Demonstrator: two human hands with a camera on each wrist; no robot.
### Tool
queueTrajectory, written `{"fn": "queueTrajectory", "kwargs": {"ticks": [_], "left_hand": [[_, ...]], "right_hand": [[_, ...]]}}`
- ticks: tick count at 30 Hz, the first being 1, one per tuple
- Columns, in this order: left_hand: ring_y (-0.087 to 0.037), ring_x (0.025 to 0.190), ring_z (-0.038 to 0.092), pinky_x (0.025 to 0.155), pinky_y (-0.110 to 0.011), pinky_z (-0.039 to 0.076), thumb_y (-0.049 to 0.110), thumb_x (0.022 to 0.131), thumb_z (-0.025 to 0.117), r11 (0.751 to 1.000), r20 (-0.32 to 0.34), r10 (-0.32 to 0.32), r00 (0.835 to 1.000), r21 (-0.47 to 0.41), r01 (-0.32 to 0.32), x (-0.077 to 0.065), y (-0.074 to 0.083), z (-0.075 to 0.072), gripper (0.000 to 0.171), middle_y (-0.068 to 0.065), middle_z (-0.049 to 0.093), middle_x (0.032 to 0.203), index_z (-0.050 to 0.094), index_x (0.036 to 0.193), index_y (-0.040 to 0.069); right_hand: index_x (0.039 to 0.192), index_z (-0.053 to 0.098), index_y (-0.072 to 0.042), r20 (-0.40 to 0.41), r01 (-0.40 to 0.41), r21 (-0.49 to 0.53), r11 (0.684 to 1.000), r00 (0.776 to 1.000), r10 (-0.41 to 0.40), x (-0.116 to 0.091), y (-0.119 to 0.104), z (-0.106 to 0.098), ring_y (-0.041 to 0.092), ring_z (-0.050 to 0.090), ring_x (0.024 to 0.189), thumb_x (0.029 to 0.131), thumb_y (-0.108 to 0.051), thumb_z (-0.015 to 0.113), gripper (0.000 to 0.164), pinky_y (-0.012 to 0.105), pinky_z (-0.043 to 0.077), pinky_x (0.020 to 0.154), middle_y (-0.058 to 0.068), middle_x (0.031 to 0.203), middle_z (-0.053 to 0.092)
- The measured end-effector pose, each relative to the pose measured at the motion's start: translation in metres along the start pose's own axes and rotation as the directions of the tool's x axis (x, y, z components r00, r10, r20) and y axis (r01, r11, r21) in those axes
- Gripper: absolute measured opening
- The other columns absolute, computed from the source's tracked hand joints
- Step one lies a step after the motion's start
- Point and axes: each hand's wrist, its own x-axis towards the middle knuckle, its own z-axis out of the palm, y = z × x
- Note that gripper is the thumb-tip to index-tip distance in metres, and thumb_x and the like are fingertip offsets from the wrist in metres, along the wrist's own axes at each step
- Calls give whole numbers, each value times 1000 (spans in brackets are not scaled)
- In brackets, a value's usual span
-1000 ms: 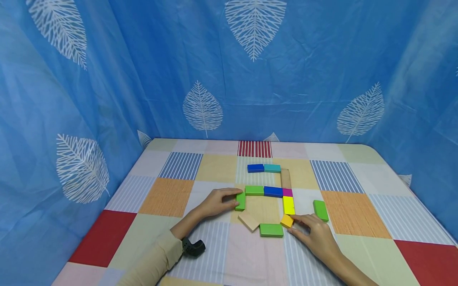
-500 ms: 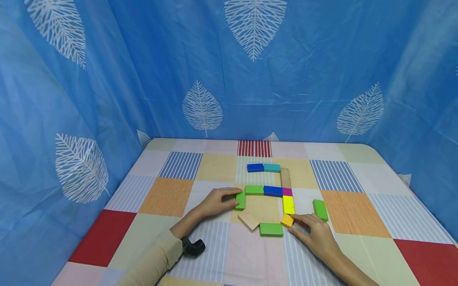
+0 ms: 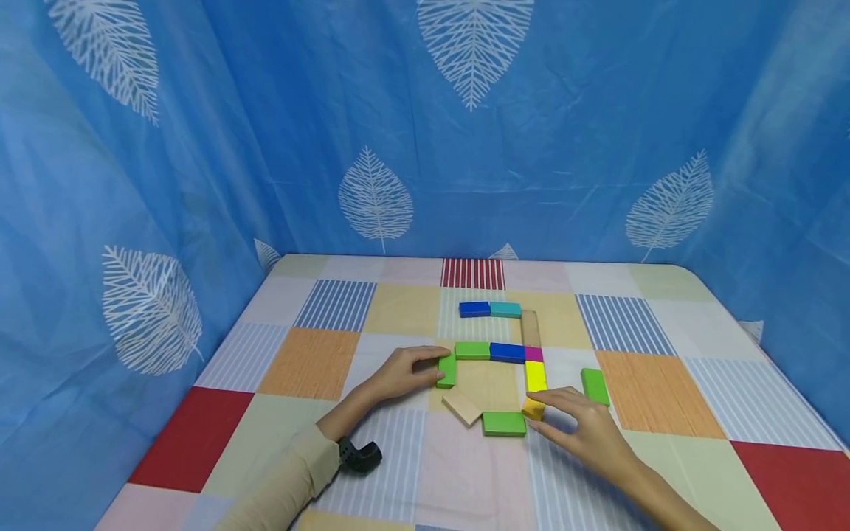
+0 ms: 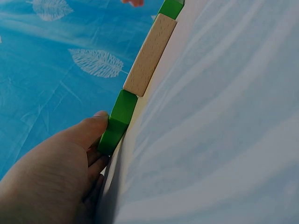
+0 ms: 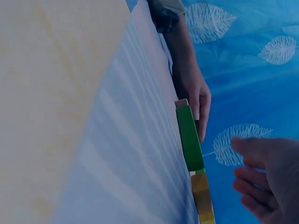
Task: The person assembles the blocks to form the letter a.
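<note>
My left hand (image 3: 406, 374) pinches a small green block (image 3: 447, 371) at the left of a block outline lying on the cloth. In the left wrist view the thumb lies along that green block (image 4: 118, 119), while other fingers are partly hidden. Over the lower right corner, my right hand (image 3: 587, 428) has thumb and fingers spread above an orange block (image 3: 533, 410), overlapping it in the head view. The right wrist view shows that hand (image 5: 268, 177) apart from the orange block (image 5: 202, 198). A yellow block (image 3: 535, 375) lies just beyond the orange one.
A tilted plain wooden block (image 3: 461, 406) and a green block (image 3: 503, 424) form the near side. Beyond are a dark blue block (image 3: 508, 353), a magenta block (image 3: 533, 354), and a teal block (image 3: 505, 310). A loose green block (image 3: 595, 386) lies right on the patchwork cloth (image 3: 657, 391).
The right thumb and fingers have come off the orange block, and that hand has risen slightly, now overlapping it. The left hand stays at its green block.
</note>
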Motion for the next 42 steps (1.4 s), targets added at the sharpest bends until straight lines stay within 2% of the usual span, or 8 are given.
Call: {"fn": "queueTrajectory", "kwargs": {"ticks": [3, 8, 11, 16, 22, 42], "left_hand": [[-14, 121, 47, 101, -29, 37, 30, 88, 64, 1000, -3, 11, 1000, 0, -11, 0, -1, 0, 42, 1, 56, 126, 58, 127, 15], [-15, 121, 47, 101, -30, 38, 30, 88, 64, 1000, 2, 25, 1000, 9, -25, 1, -1, 1, 42, 0, 57, 126, 58, 127, 15], [-14, 121, 47, 101, -29, 37, 30, 88, 64, 1000, 2, 24, 1000, 9, -24, 1, -1, 1, 42, 0, 57, 126, 59, 126, 15], [-14, 120, 47, 100, -29, 38, 30, 87, 64, 1000, -4, 21, 1000, 10, -21, 0, -1, 1, 42, 1, 57, 126, 59, 126, 15], [-12, 120, 47, 100, -28, 37, 29, 87, 65, 1000, -3, 22, 1000, 20, -22, 1, -1, 0, 42, 1, 57, 126, 59, 126, 15], [-10, 121, 46, 101, -27, 37, 30, 87, 65, 1000, -1, 3, 1000, 7, -3, 0, 0, -1, 42, 3, 57, 126, 59, 126, 17]], "right_hand": [[110, 68, -11, 94, 22, 108, 994, 995, -32, 6, 0, 6, 12, 62, 94, 70, -18, 81, 42, 9, 41, 86, -6, 106, 66], [114, 66, -10, 224, 29, 224, 974, 971, -80, 14, 6, 18, 11, 61, 98, 77, -26, 75, 41, 24, 50, 83, -5, 108, 66], [115, 65, -10, 287, 25, 258, 966, 953, -102, 16, 10, 23, 11, 61, 98, 79, -28, 73, 41, 30, 50, 83, -5, 108, 66], [116, 65, -13, 350, -4, 270, 963, 932, -95, 16, 14, 27, 9, 60, 98, 80, -32, 72, 41, 30, 50, 83, -9, 110, 64], [117, 65, -13, 360, 6, 271, 962, 927, -108, 17, 15, 29, 10, 60, 98, 80, -28, 72, 41, 30, 51, 82, -7, 110, 65], [117, 65, -12, 317, 32, 271, 962, 941, -121, 16, 18, 33, 13, 61, 97, 81, -25, 72, 39, 30, 51, 81, -5, 108, 66]]}}
